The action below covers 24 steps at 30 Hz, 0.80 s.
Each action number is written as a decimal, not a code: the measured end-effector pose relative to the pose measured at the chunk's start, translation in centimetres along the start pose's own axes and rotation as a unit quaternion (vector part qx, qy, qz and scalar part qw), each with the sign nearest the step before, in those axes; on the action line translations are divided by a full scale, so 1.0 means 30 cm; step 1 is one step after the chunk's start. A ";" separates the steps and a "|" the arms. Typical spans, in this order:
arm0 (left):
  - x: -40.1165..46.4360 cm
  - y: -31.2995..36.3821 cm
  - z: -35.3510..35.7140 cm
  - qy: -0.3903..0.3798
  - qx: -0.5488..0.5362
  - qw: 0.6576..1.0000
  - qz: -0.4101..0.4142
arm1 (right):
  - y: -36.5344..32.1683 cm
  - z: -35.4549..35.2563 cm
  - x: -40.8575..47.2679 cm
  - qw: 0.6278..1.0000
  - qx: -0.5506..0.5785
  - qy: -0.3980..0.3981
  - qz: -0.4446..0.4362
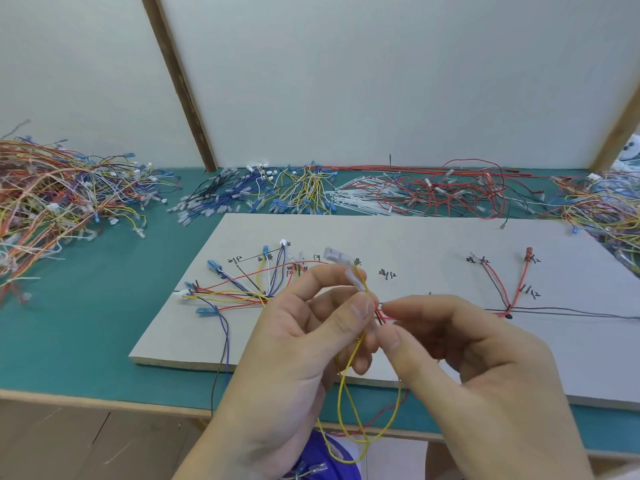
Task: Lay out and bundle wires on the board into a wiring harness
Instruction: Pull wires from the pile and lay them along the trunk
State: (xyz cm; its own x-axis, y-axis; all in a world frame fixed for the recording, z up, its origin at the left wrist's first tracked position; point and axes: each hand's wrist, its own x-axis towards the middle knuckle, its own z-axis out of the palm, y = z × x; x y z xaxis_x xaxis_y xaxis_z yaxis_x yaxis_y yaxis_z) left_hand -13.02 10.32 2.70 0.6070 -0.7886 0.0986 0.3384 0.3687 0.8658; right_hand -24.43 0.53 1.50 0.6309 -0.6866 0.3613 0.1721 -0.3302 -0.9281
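The left hand pinches a yellow wire between thumb and forefinger just below its clear terminal sleeve, which sticks up past the fingertips. The right hand, close beside it, pinches thin red and dark strands that run toward the left hand's grip. Below both hands the yellow wire hangs in loose loops past the tabletop edge. Beyond the fingertips lies the board, where wires already fan out along handwritten marks. This looks like the sorting step: separating one wire from a small handful before placement. The next move probably calls for freeing the yellow wire and laying it along its marked path without dragging the placed wires.
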 end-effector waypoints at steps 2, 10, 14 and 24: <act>0.000 0.002 -0.006 0.003 0.026 1.000 0.003 | -0.010 -0.007 0.005 0.998 0.049 -0.010 0.023; 0.005 0.011 -0.029 0.008 0.101 0.995 0.004 | -0.026 -0.008 0.041 0.988 0.108 -0.061 0.095; 0.002 0.006 -0.034 -0.018 0.090 0.996 -0.013 | -0.016 0.001 0.045 0.991 0.075 -0.060 0.098; 0.004 -0.025 -0.046 -0.040 0.124 0.991 0.005 | 0.007 -0.001 0.056 0.989 0.059 -0.105 0.084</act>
State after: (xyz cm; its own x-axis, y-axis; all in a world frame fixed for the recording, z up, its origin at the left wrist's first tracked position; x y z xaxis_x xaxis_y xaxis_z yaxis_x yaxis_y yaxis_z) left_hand -12.22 10.63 1.39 0.5468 -0.8260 0.1369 0.1400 0.2514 0.9577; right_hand -23.35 -0.71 1.92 0.7994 -0.5711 0.1865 0.1311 -0.1373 -0.9818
